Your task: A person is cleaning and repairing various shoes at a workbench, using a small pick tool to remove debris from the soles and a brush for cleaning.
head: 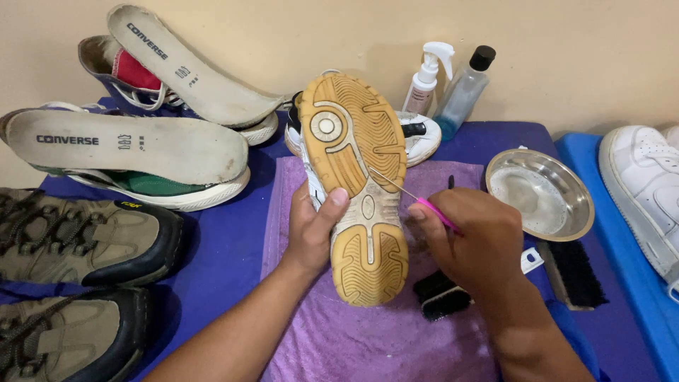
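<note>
Picking at the tan sole of a sneaker (357, 191) with a thin pink-handled pick (417, 201).

Left hand (311, 230) is clamped round the sneaker's edge, thumb on the sole, holding it upright and sole-up over the purple towel (368, 332); right hand (470, 240) is closed on the pick, its metal tip lying in the tread grooves at mid-sole. Judging from the pose, a firm brace and short strokes along the grooves would work best. Black brushes (442, 293) lie just under the right wrist, a steel bowl (541, 192) near it, two bottles (445, 85) behind. Insoles on canvas shoes (141, 148) and brown boots (85, 240) crowd the bench's (226, 240) left; a white shoe (643, 191) sits right.
</note>
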